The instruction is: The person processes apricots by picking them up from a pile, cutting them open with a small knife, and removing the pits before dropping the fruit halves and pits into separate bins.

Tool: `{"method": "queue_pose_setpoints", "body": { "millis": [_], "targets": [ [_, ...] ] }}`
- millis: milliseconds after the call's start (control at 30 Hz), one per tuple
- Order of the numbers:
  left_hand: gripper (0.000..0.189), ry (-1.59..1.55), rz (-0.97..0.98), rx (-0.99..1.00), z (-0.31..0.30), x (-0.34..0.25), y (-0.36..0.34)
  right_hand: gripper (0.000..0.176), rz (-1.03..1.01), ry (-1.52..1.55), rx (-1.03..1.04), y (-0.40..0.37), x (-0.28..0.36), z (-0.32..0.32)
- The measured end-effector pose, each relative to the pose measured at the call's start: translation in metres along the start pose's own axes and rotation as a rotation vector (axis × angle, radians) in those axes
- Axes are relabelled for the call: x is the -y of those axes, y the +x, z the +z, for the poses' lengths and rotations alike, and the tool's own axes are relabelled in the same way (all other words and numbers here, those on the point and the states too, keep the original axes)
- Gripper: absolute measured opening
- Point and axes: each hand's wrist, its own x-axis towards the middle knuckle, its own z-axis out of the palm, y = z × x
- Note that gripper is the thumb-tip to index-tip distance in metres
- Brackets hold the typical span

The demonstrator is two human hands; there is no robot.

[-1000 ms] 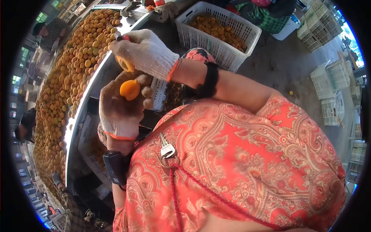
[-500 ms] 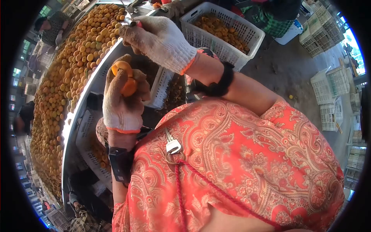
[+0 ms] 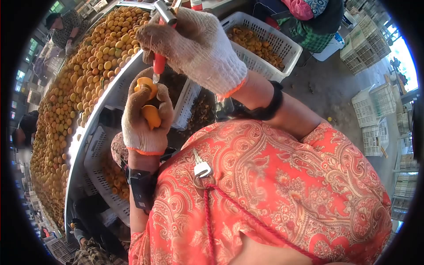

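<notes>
In a soiled white knitted glove, my left hand (image 3: 145, 123) holds a split apricot (image 3: 151, 116), its orange halves showing between the fingers. My right hand (image 3: 198, 48), gloved the same way, is closed around a red-handled tool (image 3: 159, 63) with a shiny metal cylinder at its upper end. The narrow lower tip of this tool points down right at the upper apricot half. Both hands are in front of the rim of a big sorting table (image 3: 98, 104), which is heaped with whole apricots (image 3: 104, 55).
A white crate (image 3: 289, 53) of split apricots stands beyond my right wrist, another crate (image 3: 99, 163) below the table's edge. Stacked crates (image 3: 366, 42) line the right side. A person (image 3: 64, 28) is across the table; another person (image 3: 313, 26) sits at upper right.
My right hand has turned the tool from sideways to pointing downward, bringing its tip to the apricot. The fruit in my left hand now shows two halves more clearly apart.
</notes>
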Motion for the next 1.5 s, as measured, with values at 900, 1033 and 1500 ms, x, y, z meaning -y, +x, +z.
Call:
{"method": "queue_pose_setpoints", "body": {
  "millis": [900, 1033, 1500],
  "targets": [
    [0.030, 0.212, 0.154, 0.154, 0.005, 0.010, -0.005, 0.030, 0.339, 0.230, 0.198, -0.005, 0.012, -0.007],
    [0.023, 0.201, 0.188, 0.109, 0.008, 0.016, -0.001, 0.029, 0.442, 0.326, 0.133, -0.004, -0.003, -0.009],
    [0.027, 0.403, 0.118, 0.174, -0.011, 0.006, 0.060, 0.025, 1.031, 0.914, -0.428, 0.001, -0.096, -0.010]
  ]
}}
